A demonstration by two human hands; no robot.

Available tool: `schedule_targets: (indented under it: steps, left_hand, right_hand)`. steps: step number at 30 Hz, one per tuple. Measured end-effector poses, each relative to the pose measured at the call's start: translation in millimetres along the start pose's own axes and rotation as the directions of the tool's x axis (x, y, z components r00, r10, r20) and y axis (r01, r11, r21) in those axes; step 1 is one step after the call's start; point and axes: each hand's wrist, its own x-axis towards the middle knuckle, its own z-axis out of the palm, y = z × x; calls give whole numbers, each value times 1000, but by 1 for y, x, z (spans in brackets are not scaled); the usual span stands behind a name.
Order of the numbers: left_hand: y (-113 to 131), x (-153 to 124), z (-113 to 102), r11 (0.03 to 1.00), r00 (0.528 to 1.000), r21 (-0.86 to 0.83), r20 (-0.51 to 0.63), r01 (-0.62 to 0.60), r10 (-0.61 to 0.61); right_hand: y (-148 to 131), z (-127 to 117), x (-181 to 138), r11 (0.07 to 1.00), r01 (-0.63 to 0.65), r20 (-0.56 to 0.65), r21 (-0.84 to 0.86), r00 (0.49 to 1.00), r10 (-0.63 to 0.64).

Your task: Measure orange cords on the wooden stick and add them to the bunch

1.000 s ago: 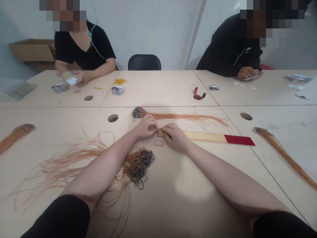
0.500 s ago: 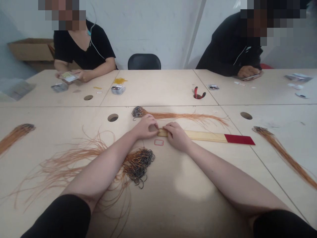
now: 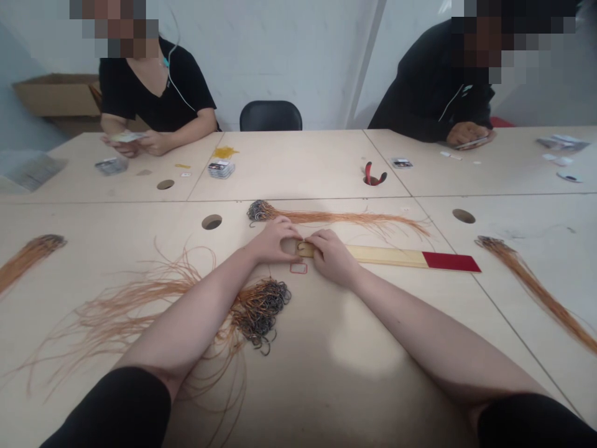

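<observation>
At the near edge of the pale wooden table, the right hand is closed on the near end of a flat wooden strip, fingers curled over it. The left hand sits just beside it, its fingertips meeting the right hand's at a thin wire loop; whether the left hand grips the loop is too small to tell. The strip lies flat on the table and runs away to the right, ending in a red band. Just below the hands lies a small red-outlined label. An orange wire bundle with dark coiled ends stretches along the far side, apart from the fingers. A tangled heap of dark wire coils lies beneath the left forearm, with loose orange strands fanning out to the left. Further orange bundles lie at the left and right table edges. Both forearms reach inward and converge, elbows wide apart, wrists low over the tabletop.
</observation>
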Motion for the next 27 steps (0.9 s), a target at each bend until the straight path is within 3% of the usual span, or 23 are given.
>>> schedule_targets:
  steps: [8,13,16,18,20,23,25,27]
  left_hand:
    - [-2,1,4,1000,999,-16,-37,-1,1]
    - [-3,0,3,999,998,-35,-64,-11,8]
    - [-1,0,1,995,994,-103,-109,-6,-6]
    - [-1,-1,-1,973,994,-226,-78,53,-73]
    - [-1,-2,-2,885,988,-440,38,151,-149]
    - [-3,-4,-3,640,964,-723,230,261,-133]
    - [-4,-4,-4,527,950,-796,301,297,-81]
    - [-3,-4,-6,491,935,-808,353,326,-39]
  right_hand:
    - [-14,-9,-2,980,-1,53,-197,999,12]
    - [-13,-13,-3,978,40,147,-204,989,-9]
    - [-13,-14,-3,972,66,177,-227,984,-25]
    - [-14,-14,-3,957,101,154,-271,986,-60]
    - [-16,-14,-4,940,140,130,-311,986,-104]
    - [-18,-15,-5,916,182,112,-357,982,-151]
    - [-19,-15,-5,905,193,110,-378,980,-163]
    - [-19,-15,-5,902,191,105,-387,981,-163]
